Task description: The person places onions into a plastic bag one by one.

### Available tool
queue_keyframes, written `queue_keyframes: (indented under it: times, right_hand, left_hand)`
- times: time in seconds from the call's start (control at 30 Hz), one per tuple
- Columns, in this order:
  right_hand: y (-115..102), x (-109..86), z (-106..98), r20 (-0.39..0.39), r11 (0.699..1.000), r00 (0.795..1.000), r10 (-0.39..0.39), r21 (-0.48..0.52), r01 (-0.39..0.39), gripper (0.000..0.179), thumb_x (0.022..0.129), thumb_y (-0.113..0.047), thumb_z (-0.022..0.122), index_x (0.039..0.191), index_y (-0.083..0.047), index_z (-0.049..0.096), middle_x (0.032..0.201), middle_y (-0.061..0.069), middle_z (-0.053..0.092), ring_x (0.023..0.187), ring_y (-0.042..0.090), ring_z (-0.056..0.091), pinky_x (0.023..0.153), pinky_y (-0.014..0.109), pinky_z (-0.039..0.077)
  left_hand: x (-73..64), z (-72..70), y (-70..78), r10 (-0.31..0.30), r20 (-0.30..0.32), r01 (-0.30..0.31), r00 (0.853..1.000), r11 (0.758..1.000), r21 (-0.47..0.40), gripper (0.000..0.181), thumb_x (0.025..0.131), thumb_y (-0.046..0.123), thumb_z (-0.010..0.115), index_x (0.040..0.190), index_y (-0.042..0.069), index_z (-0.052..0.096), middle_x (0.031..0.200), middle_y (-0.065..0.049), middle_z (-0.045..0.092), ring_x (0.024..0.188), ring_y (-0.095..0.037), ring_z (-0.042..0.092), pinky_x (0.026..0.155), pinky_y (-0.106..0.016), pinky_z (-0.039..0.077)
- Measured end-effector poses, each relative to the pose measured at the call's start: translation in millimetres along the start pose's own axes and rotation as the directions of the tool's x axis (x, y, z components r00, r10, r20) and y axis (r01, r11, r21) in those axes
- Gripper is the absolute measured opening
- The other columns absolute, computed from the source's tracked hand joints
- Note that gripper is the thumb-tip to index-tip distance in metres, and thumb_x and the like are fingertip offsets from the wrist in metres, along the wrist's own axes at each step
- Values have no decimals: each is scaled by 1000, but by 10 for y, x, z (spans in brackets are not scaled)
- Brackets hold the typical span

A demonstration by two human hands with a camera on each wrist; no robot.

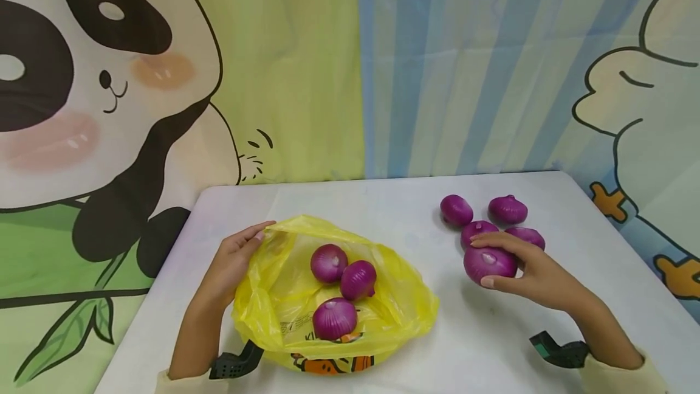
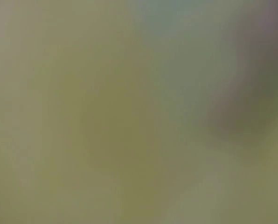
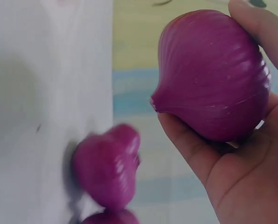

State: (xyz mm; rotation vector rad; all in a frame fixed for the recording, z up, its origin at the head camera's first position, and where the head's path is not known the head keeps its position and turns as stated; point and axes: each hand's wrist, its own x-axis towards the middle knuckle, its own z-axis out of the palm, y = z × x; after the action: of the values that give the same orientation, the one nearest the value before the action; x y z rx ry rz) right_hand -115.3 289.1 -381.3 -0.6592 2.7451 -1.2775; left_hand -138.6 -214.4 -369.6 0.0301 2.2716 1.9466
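- Onion (image 1: 490,265), purple and round-bodied: lies right of the yellow bag (image 1: 412,312), near its right edge, not touching it. By the shadow, judged to be off the white table (image 1: 383,211).
- Right hand (image 1: 533,269): fingers grasping this onion, thumb on the near face, fingertips across the far face. Palm sits on the side away from the bag, so the onion lies between palm and bag.
- Key relation: the bag's mouth opens to the left of the held onion, with the bag's right edge between. The right hand is the nearer to the onion; the left hand is across the bag.
- Axis: right wrist view shows the neck pointing toward the tabletop side; judged roughly upright, neck down, not aimed at the bag.
- Left hand (image 1: 237,260): at the bag's left rim, thumb and fingers pinching the plastic. Left wrist view too blurred to add detail.
- Inside the bag: back onion (image 1: 329,263), right-hand onion (image 1: 358,279) touching it, front onion (image 1: 335,318).
- Right of the bag, on the far side of the held onion: four loose onions (image 1: 508,209), grouped close together.
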Motion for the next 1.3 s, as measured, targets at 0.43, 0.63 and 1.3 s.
queue_keyframes:
  times: [0.43, 0.63, 1.3]
  right_hand:
    - [-275, 290, 70, 44, 982, 981, -190, -13, 191, 59, 77, -16, 84, 131, -21, 59, 134, -2, 54, 119, 15, 47, 77, 37, 58]
    - [-368, 421, 94, 78, 972, 970, -228, 70, 223, 61, 77, -13, 83, 132, -19, 57, 138, 0, 51, 120, 28, 46, 79, 32, 56]
    - [-811, 999, 522, 167, 875, 892, -420, 336, 349, 54, 81, -10, 79, 131, -18, 59, 139, 3, 49, 124, 24, 49, 88, 39, 54]
  left_hand:
    - [-12, -3, 3, -3, -12, 3, 1000, 1000, 9, 42, 106, 23, 41, 143, 4, 46, 140, -13, 49, 116, -22, 56, 90, -26, 51]
    - [-16, -12, 1, 4, -8, -4, 1000, 1000, 3, 43, 106, 24, 42, 143, 4, 46, 141, -12, 48, 118, -22, 56, 91, -26, 51]
    - [-13, -3, -9, 4, 5, -4, 1000, 1000, -13, 43, 106, 24, 42, 144, 4, 45, 143, -12, 47, 122, -24, 53, 92, -27, 50]
